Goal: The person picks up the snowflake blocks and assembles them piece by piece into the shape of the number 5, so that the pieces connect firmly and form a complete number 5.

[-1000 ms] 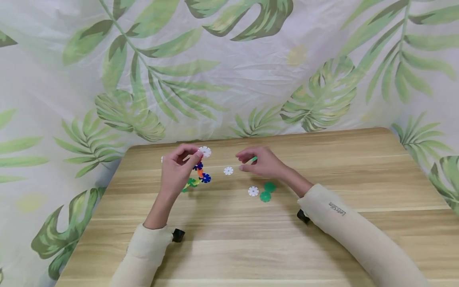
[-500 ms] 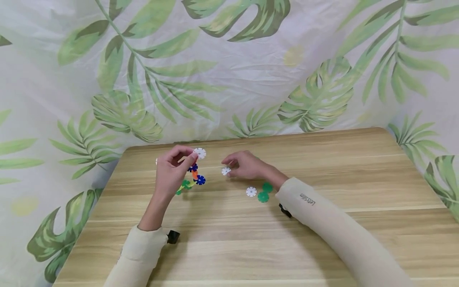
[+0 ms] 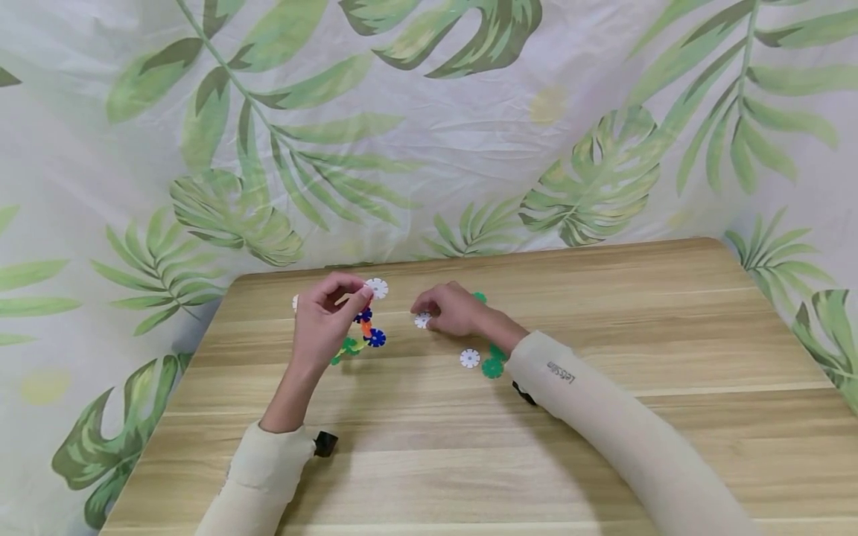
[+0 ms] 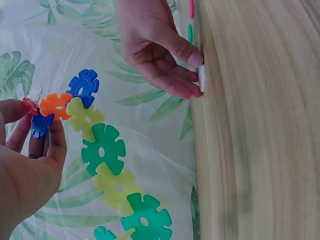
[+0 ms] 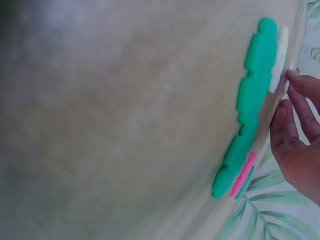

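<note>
A chain of notched plastic snowflake discs hangs from my left hand (image 3: 322, 316), pinched near its upper end. At the fingertips sit a white disc (image 3: 377, 289), a red disc (image 4: 31, 105) and a blue disc. In the left wrist view the chain runs on through an orange disc (image 4: 56, 106), another blue disc (image 4: 83, 88), and yellow and green discs (image 4: 103, 150). My right hand (image 3: 456, 309) has thumb and fingertips at opposite edges of a single white snowflake disc (image 3: 421, 320) lying on the table, pinching its rim. Its palm is hidden from the head view.
Another white disc (image 3: 469, 358) lies beside green discs (image 3: 492, 368), partly covered by the right forearm. Beyond the right wrist is a green disc (image 3: 479, 297); a pink disc (image 5: 243, 175) shows in the right wrist view. Leafy cloth (image 3: 469, 149) hangs behind the wooden table (image 3: 429, 461).
My right hand has moved left to the loose white disc, and its thumb and fingers have closed on the rim. My left hand keeps holding the chain, almost still.
</note>
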{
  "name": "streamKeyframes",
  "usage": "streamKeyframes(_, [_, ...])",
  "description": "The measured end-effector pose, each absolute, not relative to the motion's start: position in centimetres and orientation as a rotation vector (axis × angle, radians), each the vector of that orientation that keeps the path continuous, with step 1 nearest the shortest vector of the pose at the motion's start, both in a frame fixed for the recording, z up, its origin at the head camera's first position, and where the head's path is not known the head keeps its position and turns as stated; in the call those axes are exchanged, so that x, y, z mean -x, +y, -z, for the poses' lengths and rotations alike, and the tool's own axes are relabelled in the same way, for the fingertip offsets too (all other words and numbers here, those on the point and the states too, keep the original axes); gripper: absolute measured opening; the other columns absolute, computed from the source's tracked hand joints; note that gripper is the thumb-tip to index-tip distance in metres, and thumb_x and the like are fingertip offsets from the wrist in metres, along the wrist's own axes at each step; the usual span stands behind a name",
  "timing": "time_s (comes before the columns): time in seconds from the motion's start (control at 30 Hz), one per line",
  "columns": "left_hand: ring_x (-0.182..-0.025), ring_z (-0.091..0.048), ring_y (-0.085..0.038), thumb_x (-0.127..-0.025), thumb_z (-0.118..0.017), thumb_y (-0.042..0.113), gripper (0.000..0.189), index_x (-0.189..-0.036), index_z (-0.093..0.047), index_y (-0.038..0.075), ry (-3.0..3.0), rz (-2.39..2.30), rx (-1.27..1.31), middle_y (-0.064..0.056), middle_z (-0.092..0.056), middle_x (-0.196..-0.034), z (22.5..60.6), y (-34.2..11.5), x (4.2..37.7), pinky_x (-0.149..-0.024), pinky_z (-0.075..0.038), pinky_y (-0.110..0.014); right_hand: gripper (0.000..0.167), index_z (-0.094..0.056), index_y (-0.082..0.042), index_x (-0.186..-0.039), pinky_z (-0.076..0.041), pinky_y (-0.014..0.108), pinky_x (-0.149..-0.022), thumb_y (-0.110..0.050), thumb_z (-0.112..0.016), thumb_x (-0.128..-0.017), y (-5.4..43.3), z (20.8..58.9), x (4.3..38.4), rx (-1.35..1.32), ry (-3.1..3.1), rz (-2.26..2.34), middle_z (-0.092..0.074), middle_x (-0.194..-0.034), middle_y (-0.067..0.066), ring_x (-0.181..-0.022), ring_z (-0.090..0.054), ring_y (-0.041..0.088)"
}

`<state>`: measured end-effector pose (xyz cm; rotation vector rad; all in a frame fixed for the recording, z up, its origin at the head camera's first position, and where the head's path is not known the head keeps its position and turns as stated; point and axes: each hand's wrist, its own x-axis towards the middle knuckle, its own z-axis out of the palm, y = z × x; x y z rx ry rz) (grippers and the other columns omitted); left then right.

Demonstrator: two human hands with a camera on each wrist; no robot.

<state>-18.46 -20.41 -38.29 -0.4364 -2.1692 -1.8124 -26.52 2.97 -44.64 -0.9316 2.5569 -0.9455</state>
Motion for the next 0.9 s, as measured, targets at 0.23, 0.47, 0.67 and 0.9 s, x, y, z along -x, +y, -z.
streamKeyframes(0.23, [-0.088,-0.071,-0.010,-0.099,-0.076,0.005,0.016,-0.105,-0.073,-0.009,-2.186,1.809,0.437,-0.006,-0.074,-0.099,38.2,-20.1,18.3,-0.078,-0.064,-0.020,0.035,-0.077,-0.007,-0.126,-0.060,0.033,-0.096,0.001,-0.079,-0.092,3.3,43.6,25.6,0.896,2.583,0.923,-0.077,-0.112,0.006,-0.105,-0.073,0.020])
streamKeyframes(0.47, [-0.089,-0.071,-0.012,-0.099,-0.077,0.009,0.017,-0.106,-0.075,-0.006,-2.217,1.804,0.454,-0.008,-0.074,-0.100,37.9,-19.4,18.3,-0.080,-0.064,-0.021,0.023,-0.079,-0.008,-0.120,-0.064,0.033,-0.092,-0.004,-0.077,-0.097,4.5,42.7,24.6,0.859,2.578,1.070,-0.081,-0.109,0.005,-0.098,-0.077,0.018])
streamKeyframes(0.67, [-0.088,-0.070,-0.012,-0.099,-0.076,0.007,0.014,-0.107,-0.075,-0.005,-2.251,1.810,0.450,-0.004,-0.073,-0.099,37.6,-18.7,18.1,-0.081,-0.065,-0.022,0.020,-0.080,-0.010,-0.121,-0.063,0.033,-0.083,-0.013,-0.075,-0.102,5.4,41.5,23.4,0.797,2.551,1.292,-0.082,-0.109,0.003,-0.095,-0.077,0.023])
streamKeyframes(0.9, [-0.089,-0.072,-0.011,-0.099,-0.076,0.007,0.013,-0.107,-0.076,-0.003,-2.284,1.792,0.411,-0.002,-0.074,-0.098,37.1,-17.9,18.1,-0.083,-0.065,-0.022,0.023,-0.079,-0.010,-0.125,-0.066,0.037,-0.080,-0.011,-0.074,-0.103,7.0,39.4,22.4,0.670,2.470,1.635,-0.080,-0.115,0.010,-0.092,-0.079,0.024])
